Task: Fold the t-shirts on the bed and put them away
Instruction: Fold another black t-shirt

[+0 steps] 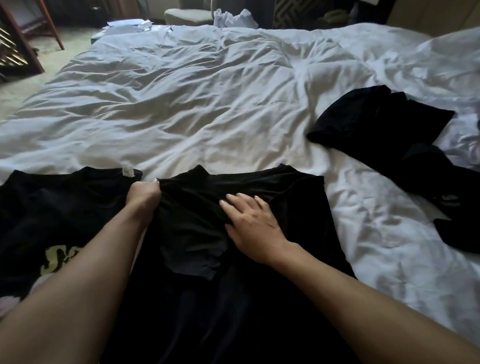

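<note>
A plain black t-shirt [243,310] lies spread on the white bed [198,99] right in front of me, its left sleeve folded in over the chest. My left hand [143,193] is closed on the shirt's upper left edge near the shoulder. My right hand [254,226] rests flat on the chest with its fingers spread, pressing the cloth down. To the left lies a second black t-shirt [49,219] with a yellow-green print, partly under my left forearm. More black clothing [402,146] is crumpled on the bed to the right.
The white duvet is rumpled across the whole bed. White cloth [234,17] lies at the bed's far edge, in front of a grey armchair [191,10]. A wooden lattice stand [0,39] is on the floor at the far left. A pillow [452,50] sits far right.
</note>
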